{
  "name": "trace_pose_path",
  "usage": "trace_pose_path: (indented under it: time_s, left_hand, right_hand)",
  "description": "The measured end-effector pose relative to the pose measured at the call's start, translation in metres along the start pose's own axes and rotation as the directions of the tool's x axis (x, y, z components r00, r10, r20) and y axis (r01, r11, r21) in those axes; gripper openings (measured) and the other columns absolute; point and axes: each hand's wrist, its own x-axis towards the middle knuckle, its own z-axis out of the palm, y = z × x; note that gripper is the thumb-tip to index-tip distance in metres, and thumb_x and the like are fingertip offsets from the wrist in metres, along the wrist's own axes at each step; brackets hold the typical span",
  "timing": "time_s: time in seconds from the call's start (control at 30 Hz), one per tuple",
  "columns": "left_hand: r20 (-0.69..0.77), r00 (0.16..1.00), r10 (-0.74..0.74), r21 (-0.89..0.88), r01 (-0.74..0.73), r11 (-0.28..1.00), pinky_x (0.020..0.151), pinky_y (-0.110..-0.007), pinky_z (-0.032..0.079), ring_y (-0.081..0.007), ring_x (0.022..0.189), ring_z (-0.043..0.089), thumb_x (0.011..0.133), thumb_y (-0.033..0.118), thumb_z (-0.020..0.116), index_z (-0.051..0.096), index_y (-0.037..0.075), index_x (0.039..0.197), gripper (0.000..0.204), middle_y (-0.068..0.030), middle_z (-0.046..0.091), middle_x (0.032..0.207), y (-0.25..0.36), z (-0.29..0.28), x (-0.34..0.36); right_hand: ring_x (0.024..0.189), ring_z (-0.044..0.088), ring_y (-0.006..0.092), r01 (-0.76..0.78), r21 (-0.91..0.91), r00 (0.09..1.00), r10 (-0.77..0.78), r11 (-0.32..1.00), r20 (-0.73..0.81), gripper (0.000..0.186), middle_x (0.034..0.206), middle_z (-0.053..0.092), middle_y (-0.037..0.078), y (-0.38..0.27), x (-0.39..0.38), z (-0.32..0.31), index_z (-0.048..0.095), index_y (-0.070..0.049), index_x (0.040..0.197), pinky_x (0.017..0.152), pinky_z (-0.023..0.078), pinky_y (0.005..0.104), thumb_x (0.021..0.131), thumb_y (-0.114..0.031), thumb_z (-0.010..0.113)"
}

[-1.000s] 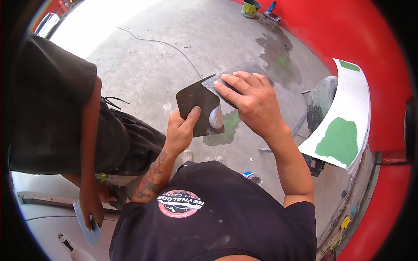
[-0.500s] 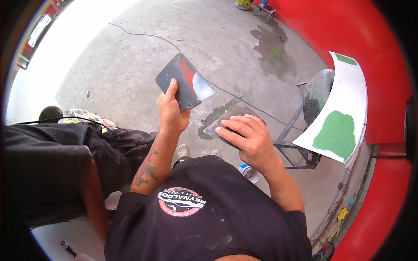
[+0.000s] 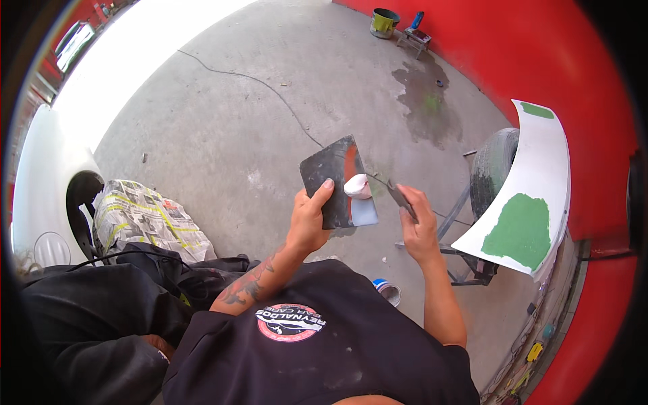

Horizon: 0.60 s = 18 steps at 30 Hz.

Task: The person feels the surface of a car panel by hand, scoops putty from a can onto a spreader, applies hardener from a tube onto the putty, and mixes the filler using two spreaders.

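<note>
My left hand (image 3: 312, 219) grips a dark rectangular mixing board (image 3: 324, 172) by its lower left edge, thumb on top. The board has a red band and a pale corner on its right side. A whitish, slightly pink lump of filler paste (image 3: 356, 187) sits on that right side. In my right hand (image 3: 421, 226) is a dark flat spreader (image 3: 402, 201), pinched between thumb and fingers and turned nearly edge-on. It is just right of the board, apart from the lump.
A white curved car panel (image 3: 466, 246) with green patches rests on a stand by a tyre (image 3: 496, 162) at right. An open can (image 3: 387, 291) is below my right hand. Another person in dark clothes (image 3: 115, 304) is close at left, beside a newspaper-covered object (image 3: 152, 219).
The board has moved right and down, and a pale lump now shows on it. My right hand has turned the spreader from flat to nearly edge-on. The person at left has shifted.
</note>
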Motion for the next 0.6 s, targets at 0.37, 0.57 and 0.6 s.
trace_pose_path:
  time_s: [0.37, 0.57, 0.6]
  left_hand:
    - [-0.019, 0.944, 0.331, 0.134, -0.325, 0.936, 0.067, -0.029, 0.053, -0.0118, 0.078, 0.062, 0.096, 0.022, 0.057, 0.060, -0.002, 0.107, 0.026, -0.0055, 0.065, 0.097, -0.007, -0.006, 0.037]
    - [-0.070, 0.957, 0.281, 0.150, -0.269, 0.951, 0.066, -0.029, 0.053, -0.0117, 0.077, 0.062, 0.096, 0.026, 0.056, 0.060, -0.003, 0.107, 0.030, -0.0061, 0.065, 0.095, 0.028, -0.034, 0.068]
    - [-0.048, 0.966, 0.256, 0.139, -0.247, 0.959, 0.066, -0.029, 0.053, -0.0119, 0.077, 0.062, 0.096, 0.026, 0.057, 0.060, -0.003, 0.106, 0.030, -0.0062, 0.065, 0.095, 0.039, -0.045, 0.074]
  right_hand:
    - [0.087, 0.060, 0.0374, -0.131, 0.078, 0.959, 0.107, 0.988, 0.261, 0.040, 0.100, 0.061, 0.017, 0.020, -0.003, 0.023, 0.059, -0.003, 0.119, 0.079, 0.050, 0.0377, 0.080, 0.001, 0.053]
    - [0.094, 0.060, 0.0357, -0.292, 0.101, 0.952, 0.279, 0.951, 0.125, 0.049, 0.108, 0.059, 0.017, 0.023, 0.071, 0.033, 0.056, -0.007, 0.125, 0.082, 0.048, 0.0399, 0.078, 0.006, 0.049]
    - [0.096, 0.060, 0.0351, -0.340, 0.105, 0.938, 0.329, 0.935, 0.110, 0.050, 0.109, 0.059, 0.017, 0.023, 0.085, 0.039, 0.057, -0.007, 0.125, 0.083, 0.048, 0.0394, 0.077, 0.007, 0.049]
